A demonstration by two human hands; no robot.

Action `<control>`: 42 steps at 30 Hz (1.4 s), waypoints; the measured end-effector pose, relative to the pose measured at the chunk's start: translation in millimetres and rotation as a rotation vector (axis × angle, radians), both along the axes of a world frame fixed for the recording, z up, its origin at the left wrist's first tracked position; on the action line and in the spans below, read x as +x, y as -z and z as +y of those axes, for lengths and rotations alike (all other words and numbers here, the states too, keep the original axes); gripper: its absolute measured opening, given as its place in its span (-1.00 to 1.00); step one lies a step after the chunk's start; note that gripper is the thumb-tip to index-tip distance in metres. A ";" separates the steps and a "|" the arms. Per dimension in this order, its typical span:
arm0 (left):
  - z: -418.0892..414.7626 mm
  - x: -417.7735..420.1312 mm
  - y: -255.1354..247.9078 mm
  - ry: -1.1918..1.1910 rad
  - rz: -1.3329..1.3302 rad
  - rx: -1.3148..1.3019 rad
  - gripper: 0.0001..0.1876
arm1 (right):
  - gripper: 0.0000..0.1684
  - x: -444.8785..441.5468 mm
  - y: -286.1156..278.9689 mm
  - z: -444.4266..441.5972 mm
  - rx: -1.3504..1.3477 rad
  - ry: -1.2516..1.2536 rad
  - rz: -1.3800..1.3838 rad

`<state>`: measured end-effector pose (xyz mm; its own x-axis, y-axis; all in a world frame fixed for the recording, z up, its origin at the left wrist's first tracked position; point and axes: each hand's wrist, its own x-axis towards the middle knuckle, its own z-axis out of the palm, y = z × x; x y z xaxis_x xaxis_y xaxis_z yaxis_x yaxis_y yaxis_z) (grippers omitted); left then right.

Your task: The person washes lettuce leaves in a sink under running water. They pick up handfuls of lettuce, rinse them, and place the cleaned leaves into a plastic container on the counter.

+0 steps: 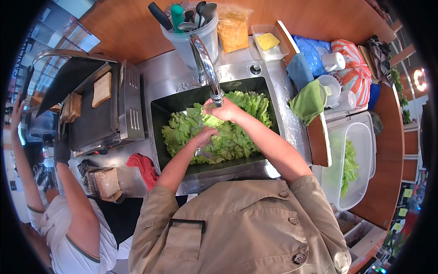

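Green leaf lettuce [243,133] fills much of the dark sink basin [158,123] before me. Under the chrome faucet [209,68], my right hand [224,110] holds a pale lettuce leaf [211,120], the spout hiding part of the fingers. Just below it, nearer to me, my left hand [205,136] is down among the leaves. Its fingertips are partly hidden, so its grip is unclear. Some water shows between the leaves by that hand.
At left, a co-worker's gloved hand [62,149] is at an open press grill [95,116] with bread slices [102,89]. A utensil bucket [191,44] stands behind the faucet. To the right are a green cloth [308,102] and a clear plastic tub [362,164] with lettuce.
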<state>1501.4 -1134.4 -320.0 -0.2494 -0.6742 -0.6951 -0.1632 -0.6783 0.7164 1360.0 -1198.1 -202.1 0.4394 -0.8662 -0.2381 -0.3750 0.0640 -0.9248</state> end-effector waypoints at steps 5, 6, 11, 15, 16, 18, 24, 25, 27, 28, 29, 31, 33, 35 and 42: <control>-5.9 -0.2 -30.9 -0.199 0.259 0.127 -0.68 | -0.74 -2.9 -22.8 0.2 0.029 -0.042 0.091; -8.6 4.1 -13.4 -0.194 0.223 0.105 -0.68 | -0.73 -2.5 -20.1 -3.1 -0.035 -0.086 0.166; -10.1 1.4 -36.6 -0.186 0.322 -0.034 -0.61 | -0.67 -31.4 -39.1 1.0 -0.107 -0.162 0.282; -10.3 35.5 -43.2 -0.065 0.347 -0.051 -0.49 | -0.70 -60.7 -38.8 9.3 0.254 -0.024 -0.086; -8.2 41.5 -54.0 -0.020 0.384 -0.036 -0.48 | -0.68 -67.1 -39.0 9.8 0.318 0.009 -0.134; -5.1 53.4 -57.8 0.056 0.428 -0.049 -0.51 | -0.67 -78.8 -17.6 9.6 0.179 0.033 -0.103; -3.2 46.8 -53.2 0.011 0.162 -0.071 -0.53 | -0.68 -75.3 -13.7 16.9 0.166 -0.021 0.026; -5.1 41.2 -56.0 0.011 0.126 -0.102 -0.52 | -0.68 -74.3 -17.7 18.6 0.191 -0.022 0.037; -10.2 30.1 -63.0 0.012 0.053 -0.166 -0.49 | -0.68 -75.6 -0.1 17.1 0.070 -0.033 -0.041; -11.4 23.9 -66.9 -0.027 0.015 -0.155 -0.49 | -0.70 -77.3 5.0 17.3 0.040 -0.028 -0.067; -12.3 17.9 -70.7 -0.066 -0.023 -0.145 -0.48 | -0.70 -80.4 9.7 17.3 0.025 -0.022 -0.080; -14.0 11.6 -78.7 -0.086 -0.003 -0.119 -0.46 | -0.71 -84.8 12.8 18.3 0.010 -0.011 -0.095; -15.6 9.0 -84.6 -0.047 0.112 -0.086 -0.45 | -0.70 -89.1 14.5 20.9 -0.016 0.004 -0.112; -18.2 9.6 -83.7 -0.060 0.159 -0.026 -0.44 | -0.70 -92.5 14.9 25.5 -0.067 0.021 -0.144; -17.8 14.4 -67.9 -0.036 0.107 0.013 -0.55 | -0.70 -104.3 0.4 43.4 0.019 0.000 0.009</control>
